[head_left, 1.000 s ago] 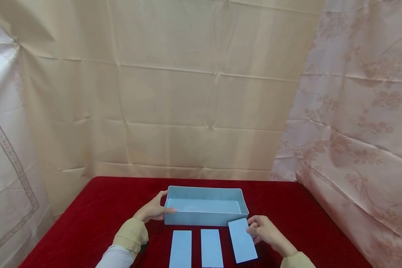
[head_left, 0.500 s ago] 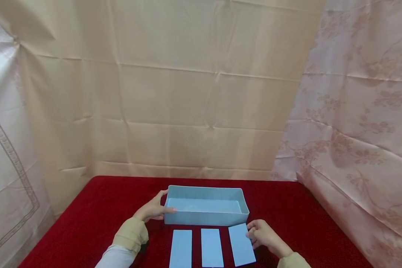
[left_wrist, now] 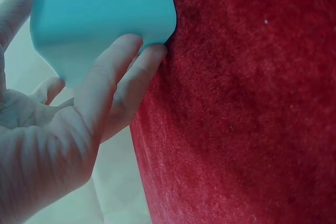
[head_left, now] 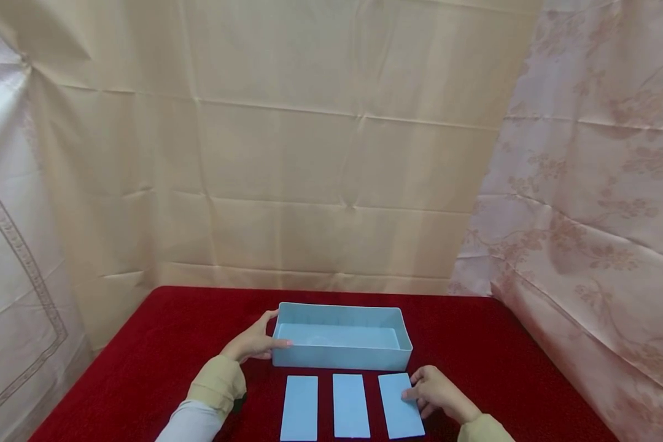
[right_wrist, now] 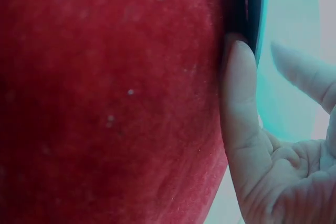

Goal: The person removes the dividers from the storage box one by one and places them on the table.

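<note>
A long, open light-blue box (head_left: 342, 359) stands on the red cloth. My left hand (head_left: 256, 341) grips its left end, thumb over the front wall; in the left wrist view two fingers press the box's end wall (left_wrist: 105, 9). Three flat light-blue rectangular panels lie in a row in front of the box: a left panel (head_left: 299, 408), a middle panel (head_left: 350, 406) and a right panel (head_left: 400, 411), slightly slanted. At the right panel's right edge, my right hand (head_left: 436, 391) pinches it, thumb over the face and a finger (right_wrist: 241, 77) at the edge, close to the cloth.
The table under the red cloth (head_left: 188, 331) reaches back to a creased beige curtain (head_left: 287, 153). A flowered pale curtain (head_left: 597, 202) hangs along the right side, and a white one (head_left: 11, 258) along the left.
The right panel, held by my right hand, has come down from against the box's front corner and now lies flatter and straighter beside the others. My left hand keeps its grip on the box.
</note>
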Motion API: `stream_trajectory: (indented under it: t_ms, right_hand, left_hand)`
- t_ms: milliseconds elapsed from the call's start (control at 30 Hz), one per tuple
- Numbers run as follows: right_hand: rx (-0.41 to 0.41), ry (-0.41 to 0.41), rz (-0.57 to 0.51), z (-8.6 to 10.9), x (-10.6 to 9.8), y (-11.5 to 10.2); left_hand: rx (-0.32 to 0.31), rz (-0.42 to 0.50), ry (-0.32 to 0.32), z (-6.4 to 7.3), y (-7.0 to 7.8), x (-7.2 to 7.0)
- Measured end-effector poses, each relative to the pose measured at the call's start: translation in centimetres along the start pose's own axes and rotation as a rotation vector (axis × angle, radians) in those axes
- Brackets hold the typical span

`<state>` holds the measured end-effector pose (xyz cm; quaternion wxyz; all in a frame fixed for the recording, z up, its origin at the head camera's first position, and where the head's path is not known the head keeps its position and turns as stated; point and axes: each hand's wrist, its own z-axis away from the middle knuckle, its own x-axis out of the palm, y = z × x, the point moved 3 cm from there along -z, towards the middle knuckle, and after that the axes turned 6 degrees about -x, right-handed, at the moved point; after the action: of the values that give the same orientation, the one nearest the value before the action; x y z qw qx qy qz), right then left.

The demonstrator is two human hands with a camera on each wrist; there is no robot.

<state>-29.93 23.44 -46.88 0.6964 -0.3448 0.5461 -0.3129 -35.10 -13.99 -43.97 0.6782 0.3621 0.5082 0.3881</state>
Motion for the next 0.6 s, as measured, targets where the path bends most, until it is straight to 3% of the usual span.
stream_trajectory:
  t_ms: [167, 367, 600]
  right_hand:
    - [0.041, 0.048, 0.064, 0.1, 0.5, -0.2]
    - [-0.008, 0.028, 0.140, 0.2, 0.9, -0.6]
    - [0.002, 0.010, 0.199, 0.2, 1.2, -1.2]
  left_hand:
    - [0.004, 0.001, 0.000, 0.1, 0.0, 0.0]
    - [0.009, 0.000, 0.003, 0.1, -0.1, 0.1]
    - [0.013, -0.008, 0.000, 0.1, 0.1, 0.0]
